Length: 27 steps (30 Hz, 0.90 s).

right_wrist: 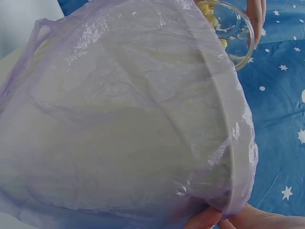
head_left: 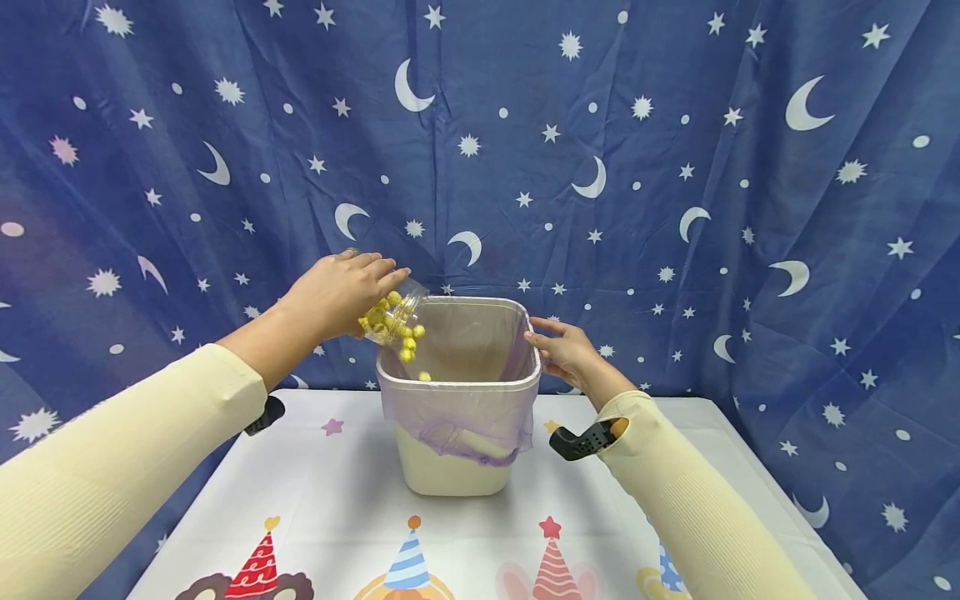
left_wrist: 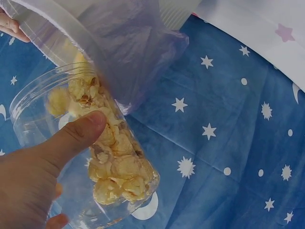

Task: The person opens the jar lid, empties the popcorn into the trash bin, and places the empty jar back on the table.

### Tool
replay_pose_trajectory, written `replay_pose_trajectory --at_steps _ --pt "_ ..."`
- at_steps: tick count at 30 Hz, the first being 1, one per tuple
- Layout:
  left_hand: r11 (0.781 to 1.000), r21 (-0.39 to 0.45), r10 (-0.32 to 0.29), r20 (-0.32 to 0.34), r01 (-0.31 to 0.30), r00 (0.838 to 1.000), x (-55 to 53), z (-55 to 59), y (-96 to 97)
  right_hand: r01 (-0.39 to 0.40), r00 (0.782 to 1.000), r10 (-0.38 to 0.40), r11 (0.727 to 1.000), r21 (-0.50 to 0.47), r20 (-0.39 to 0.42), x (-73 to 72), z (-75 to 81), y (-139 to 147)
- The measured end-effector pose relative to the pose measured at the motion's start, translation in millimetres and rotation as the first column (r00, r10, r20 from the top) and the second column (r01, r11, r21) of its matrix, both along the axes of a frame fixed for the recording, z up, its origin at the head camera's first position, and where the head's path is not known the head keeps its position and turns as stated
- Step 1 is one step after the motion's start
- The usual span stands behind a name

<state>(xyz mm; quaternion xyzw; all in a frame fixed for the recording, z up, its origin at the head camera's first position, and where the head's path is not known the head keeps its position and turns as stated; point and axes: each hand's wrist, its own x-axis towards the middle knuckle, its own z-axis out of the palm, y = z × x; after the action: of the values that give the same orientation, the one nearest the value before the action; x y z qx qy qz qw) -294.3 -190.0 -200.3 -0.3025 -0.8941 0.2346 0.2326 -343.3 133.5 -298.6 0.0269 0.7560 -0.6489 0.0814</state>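
My left hand (head_left: 341, 292) grips a clear plastic jar (left_wrist: 78, 143) tilted over the left rim of a cream trash bin (head_left: 450, 467). Yellow popcorn (head_left: 390, 317) lies along the jar's lower side, and several pieces tumble from its mouth into the bin. A thin purple trash bag (head_left: 461, 408) lines the bin and is folded down over its rim. On the bin's right side, my right hand (head_left: 570, 354) pinches the lined rim, thumb inside and fingers outside. The right wrist view shows those fingers (right_wrist: 205, 218) at the bag-covered edge.
The bin stands on a table (head_left: 315, 467) with a white cloth printed with party hats and stars. Close behind the table hangs a blue curtain (head_left: 510, 167) with moons and stars. Black wrist cameras sit under both cream sleeves (head_left: 697, 500).
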Motion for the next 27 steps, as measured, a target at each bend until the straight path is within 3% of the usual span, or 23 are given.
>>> replay_pose_trajectory --at_steps 27 --pt "0.997 -0.071 0.003 -0.009 -0.003 1.000 -1.6 1.0 2.8 -0.008 1.000 0.008 1.000 0.007 -0.001 1.8 1.4 1.1"
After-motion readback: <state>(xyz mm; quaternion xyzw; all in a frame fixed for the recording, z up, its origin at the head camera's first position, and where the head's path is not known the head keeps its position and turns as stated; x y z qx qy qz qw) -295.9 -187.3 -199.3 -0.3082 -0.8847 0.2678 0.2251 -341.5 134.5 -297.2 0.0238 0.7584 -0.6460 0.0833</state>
